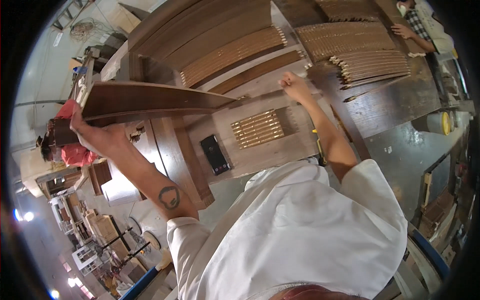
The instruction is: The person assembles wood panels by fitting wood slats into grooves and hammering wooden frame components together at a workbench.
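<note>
My left hand [100, 137] grips the left end of a long dark brown wooden board [155, 102], thumb upward along its end. The board is tilted on edge above the worktable and its narrow far end reaches toward the table's middle. My right hand [296, 87] is raised over the table to the right of that end, apart from the board. Its fingers are curled together, and whatever they hold, if anything, is too small to make out. Below it lies a block of short brown strips with pale marks [257, 128]. A black phone [215, 155] lies left of the block.
Brown slats with pale ends [235, 55] lie along the far side. More slats [350, 42] are stacked on a dark panel [395, 107] at right. A co-worker's hand [402, 31] is at far right. Red cloth [77, 152] shows at left, a yellow-rimmed bucket [442, 123] at right.
</note>
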`<action>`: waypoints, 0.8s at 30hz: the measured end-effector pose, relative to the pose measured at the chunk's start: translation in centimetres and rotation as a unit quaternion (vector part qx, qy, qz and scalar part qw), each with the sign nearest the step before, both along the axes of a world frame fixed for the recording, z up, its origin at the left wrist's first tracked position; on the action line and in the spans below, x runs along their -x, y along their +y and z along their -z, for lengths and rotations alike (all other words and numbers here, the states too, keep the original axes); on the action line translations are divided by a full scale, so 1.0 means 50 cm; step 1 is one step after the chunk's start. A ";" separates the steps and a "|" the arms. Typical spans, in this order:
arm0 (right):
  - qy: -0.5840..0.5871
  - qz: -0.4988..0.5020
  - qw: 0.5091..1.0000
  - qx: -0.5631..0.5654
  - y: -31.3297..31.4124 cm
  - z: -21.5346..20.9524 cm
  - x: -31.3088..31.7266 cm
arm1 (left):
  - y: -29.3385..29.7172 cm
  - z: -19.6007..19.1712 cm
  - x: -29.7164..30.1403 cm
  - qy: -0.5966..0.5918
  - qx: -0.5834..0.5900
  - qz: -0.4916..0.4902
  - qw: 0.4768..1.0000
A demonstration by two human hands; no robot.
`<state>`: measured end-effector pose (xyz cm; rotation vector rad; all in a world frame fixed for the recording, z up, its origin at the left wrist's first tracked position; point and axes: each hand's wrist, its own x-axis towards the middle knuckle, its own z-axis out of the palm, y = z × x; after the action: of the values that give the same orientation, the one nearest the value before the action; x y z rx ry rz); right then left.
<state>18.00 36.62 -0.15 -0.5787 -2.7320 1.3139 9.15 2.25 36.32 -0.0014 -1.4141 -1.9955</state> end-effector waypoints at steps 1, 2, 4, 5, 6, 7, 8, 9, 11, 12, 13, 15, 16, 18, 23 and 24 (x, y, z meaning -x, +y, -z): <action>-0.033 0.031 0.999 -0.017 0.028 0.001 0.021 | 0.002 0.033 0.037 -0.005 0.011 0.008 1.000; -0.047 0.025 0.996 -0.073 0.032 -0.011 0.047 | 0.017 0.039 0.027 -0.028 0.021 -0.003 0.999; -0.075 0.021 0.980 -0.181 0.050 -0.029 0.087 | 0.036 0.065 0.030 -0.037 0.042 0.005 0.998; -0.080 -0.005 0.973 -0.218 0.056 -0.029 0.109 | 0.024 0.086 0.036 -0.021 0.056 0.014 0.998; -0.084 -0.031 0.963 -0.254 0.068 -0.031 0.127 | 0.013 0.098 0.044 -0.005 0.070 0.022 0.997; -0.091 -0.055 0.951 -0.290 0.087 -0.022 0.141 | 0.014 0.102 0.051 0.007 0.106 0.032 0.994; -0.070 -0.065 0.958 -0.270 0.101 -0.014 0.146 | 0.019 0.105 0.051 0.016 0.141 0.040 0.989; -0.091 -0.080 0.951 -0.285 0.117 -0.006 0.149 | 0.024 0.103 0.048 0.019 0.166 0.036 0.985; -0.134 -0.114 0.932 -0.316 0.134 -0.014 0.147 | 0.039 0.094 0.034 0.024 0.215 0.025 0.976; -0.149 -0.137 0.922 -0.331 0.148 0.003 0.152 | 0.058 0.082 0.026 0.003 0.139 0.047 0.989; -0.165 -0.171 0.909 -0.343 0.148 0.000 0.151 | 0.065 0.080 0.023 -0.020 0.061 0.068 0.996; -0.191 -0.239 0.878 -0.368 0.146 -0.039 0.151 | 0.050 0.089 0.030 0.011 0.091 0.056 0.994; -0.136 -0.255 0.885 -0.365 0.142 -0.062 0.134 | 0.043 0.095 0.035 0.025 0.119 0.047 0.991; -0.104 -0.268 0.929 -0.234 0.140 -0.146 0.108 | 0.037 0.096 0.040 0.027 0.084 0.066 0.994; 0.194 -0.263 0.943 -0.057 0.186 -0.310 0.039 | 0.055 0.101 0.064 0.055 0.068 0.082 0.993; 0.205 -0.205 0.957 -0.013 0.182 -0.351 0.025 | 0.056 0.098 0.061 0.059 0.066 0.096 0.991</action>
<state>16.75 45.73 17.41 0.2615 -2.5821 1.2823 6.12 5.07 31.39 -0.3213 -1.5145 -2.0135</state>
